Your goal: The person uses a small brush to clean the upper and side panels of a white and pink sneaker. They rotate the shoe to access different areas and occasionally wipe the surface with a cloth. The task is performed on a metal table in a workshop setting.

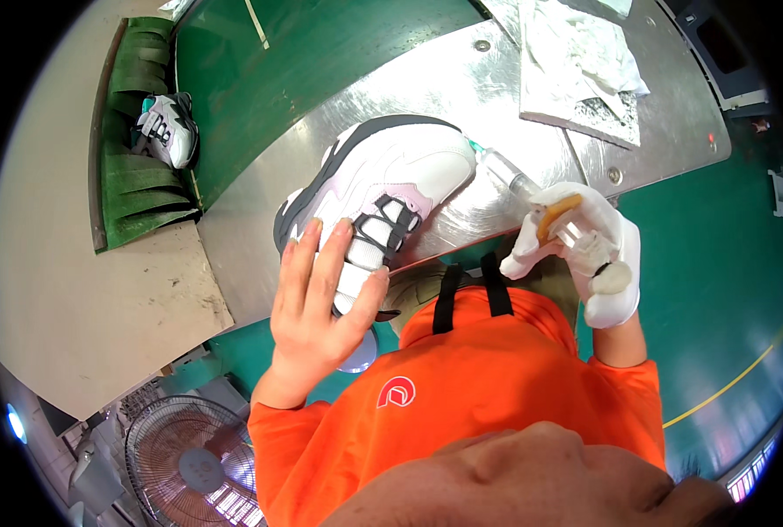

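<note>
A white sneaker (325, 202) with pale pink panels, black laces and a dark sole edge lies on its side on the metal tabletop, toe pointing right. My bare left hand (312, 303) rests across its ankle part, fingers stretched out and spread, the thumb by the white strap. In a white glove, my right hand (598, 237) is closed around a clear syringe (519, 183) with an amber-coloured finger grip and a plunger. The syringe's greenish tip points left, right beside the sneaker's toe edge; whether it touches cannot be made out.
Another similar sneaker (170, 132) sits against green bristle-like flaps (145, 206) at the left. White cloths (580, 53) lie on a speckled slab (584, 127) at the far right. Lower left stands a fan (200, 470), below a beige board (119, 307). A green surface (321, 44) lies behind.
</note>
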The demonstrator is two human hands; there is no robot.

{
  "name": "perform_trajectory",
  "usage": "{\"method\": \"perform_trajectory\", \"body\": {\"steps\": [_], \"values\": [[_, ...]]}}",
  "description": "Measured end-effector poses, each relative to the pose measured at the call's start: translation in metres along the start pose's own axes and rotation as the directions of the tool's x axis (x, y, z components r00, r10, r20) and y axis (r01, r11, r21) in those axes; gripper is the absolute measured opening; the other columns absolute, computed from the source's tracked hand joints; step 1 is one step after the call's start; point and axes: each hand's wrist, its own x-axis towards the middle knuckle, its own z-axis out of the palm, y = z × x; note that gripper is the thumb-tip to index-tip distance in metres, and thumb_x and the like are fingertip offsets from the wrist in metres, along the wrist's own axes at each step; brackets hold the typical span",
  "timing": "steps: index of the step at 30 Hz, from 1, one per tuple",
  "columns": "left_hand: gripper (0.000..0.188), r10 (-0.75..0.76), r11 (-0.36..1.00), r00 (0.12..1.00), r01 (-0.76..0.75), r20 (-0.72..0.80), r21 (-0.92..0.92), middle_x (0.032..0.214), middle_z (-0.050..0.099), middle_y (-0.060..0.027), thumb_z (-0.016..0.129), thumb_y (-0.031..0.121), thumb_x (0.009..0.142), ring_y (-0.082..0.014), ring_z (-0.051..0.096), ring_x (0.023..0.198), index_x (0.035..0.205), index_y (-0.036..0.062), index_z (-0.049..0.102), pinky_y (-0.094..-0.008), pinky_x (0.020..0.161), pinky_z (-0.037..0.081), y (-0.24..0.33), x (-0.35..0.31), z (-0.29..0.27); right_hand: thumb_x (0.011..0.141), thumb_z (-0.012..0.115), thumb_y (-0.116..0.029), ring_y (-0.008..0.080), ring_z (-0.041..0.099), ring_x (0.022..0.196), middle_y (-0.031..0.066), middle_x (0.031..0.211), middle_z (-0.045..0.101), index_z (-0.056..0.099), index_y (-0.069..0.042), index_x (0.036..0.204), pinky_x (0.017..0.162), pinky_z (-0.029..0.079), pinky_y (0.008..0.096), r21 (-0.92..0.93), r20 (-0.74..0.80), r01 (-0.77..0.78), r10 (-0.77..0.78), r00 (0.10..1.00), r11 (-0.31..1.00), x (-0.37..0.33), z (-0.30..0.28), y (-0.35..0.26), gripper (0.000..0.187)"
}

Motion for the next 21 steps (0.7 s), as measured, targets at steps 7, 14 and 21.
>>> {"method": "perform_trajectory", "body": {"steps": [7,14,21], "values": [[0.052,-0.052,0.951,0.995,0.073,0.08,-0.302,0.12,0.061,-0.0175,0.065,-0.001,0.051,-0.0415,0.059,0.11,0.101,0.0131,0.061,-0.0414,0.082,0.053,-0.039,0.034,-0.012,0.051,0.073,0.006,0.0218,0.063,0.094,0.0145,0.099,0.061,0.045,0.011,0.127,0.089,0.05,0.0327,0.024,0.163,0.117,-0.119,0.979,0.993,0.014,-0.008,0.023,0.081],[0.048,-0.092,0.725,0.961,0.244,0.26,-0.645,0.118,0.061,-0.0228,0.077,0.001,0.065,-0.0351,0.063,0.102,0.108,0.0048,0.056,-0.0362,0.085,0.049,-0.087,0.06,-0.005,0.056,0.085,0.0,0.017,0.06,0.1,0.0134,0.111,0.06,0.041,0.009,0.132,0.092,0.045,0.029,-0.007,0.26,0.2,-0.191,0.946,0.98,0.026,-0.019,0.059,0.088],[0.058,0.178,0.596,0.841,0.322,0.511,-0.736,0.128,0.054,-0.0242,0.08,0.019,0.065,-0.0401,0.047,0.125,0.114,0.002,0.055,-0.0491,0.104,0.033,-0.128,0.093,-0.023,0.056,0.085,-0.006,0.0168,0.063,0.093,0.0137,0.106,0.065,0.044,0.006,0.129,0.083,0.05,0.0279,-0.151,0.229,0.23,-0.193,0.954,0.961,0.017,-0.014,0.078,0.084]]}}
